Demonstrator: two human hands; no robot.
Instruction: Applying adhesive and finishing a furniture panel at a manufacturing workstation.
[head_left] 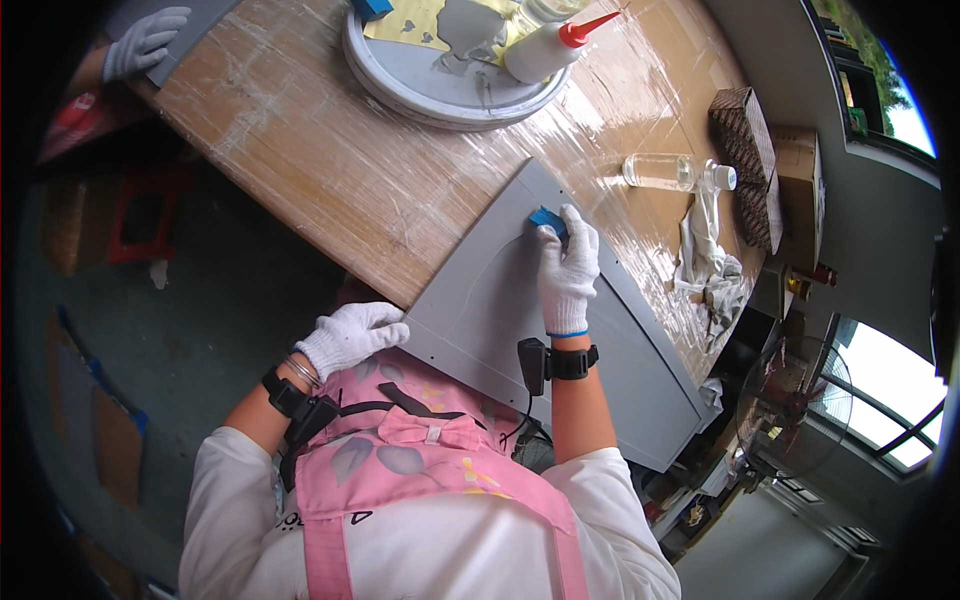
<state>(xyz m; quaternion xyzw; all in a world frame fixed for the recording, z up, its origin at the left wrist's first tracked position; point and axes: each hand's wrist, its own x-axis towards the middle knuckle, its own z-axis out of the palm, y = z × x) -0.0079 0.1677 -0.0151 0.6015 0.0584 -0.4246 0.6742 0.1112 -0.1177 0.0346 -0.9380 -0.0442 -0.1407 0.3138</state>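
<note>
A flat grey panel (480,290) with small holes along its edges lies at a slant over the table's near edge. My left hand (352,338), in a white knit glove, grips the panel's left corner, its fingers resting over the edge. Near the panel's far end, my gloved right hand (568,270) pinches a small blue block-like piece (546,220) against the grey face. Its exact kind is hard to make out. Faint curved marks run across the panel around it.
Beyond the panel, a round white tray (400,98) holds a red-tipped squeeze bottle (545,52) and yellow sheet with grey paste (470,30). A clear bottle (665,172), rags (705,260) and boxes (745,150) line the right side. Another person's gloved hand (147,42) is far left.
</note>
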